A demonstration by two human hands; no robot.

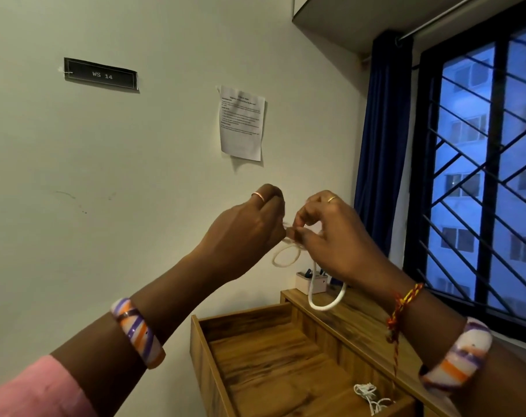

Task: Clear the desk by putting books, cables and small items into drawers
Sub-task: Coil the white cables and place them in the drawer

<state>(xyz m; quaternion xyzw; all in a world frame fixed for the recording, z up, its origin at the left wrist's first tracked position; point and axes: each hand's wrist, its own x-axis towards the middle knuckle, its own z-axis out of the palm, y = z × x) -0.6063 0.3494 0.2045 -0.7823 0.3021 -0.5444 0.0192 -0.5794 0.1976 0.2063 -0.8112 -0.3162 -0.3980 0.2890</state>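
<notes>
Both hands are raised in front of the wall, above the open drawer (pixel 255 350). The left hand (pixel 246 227) and right hand (pixel 330 233) pinch a white cable (pixel 327 305) between closed fingertips; its loops hang below them. Another white cable bundle (pixel 368 395) lies inside the drawer beside the worktop (pixel 361 320).

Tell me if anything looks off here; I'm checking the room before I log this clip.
The printed notice on the wall hangs slightly crooked, its corners curling away. A few dark scuff marks spot the wall. The open drawer and the white cable in both hands fit the tidying.
</notes>
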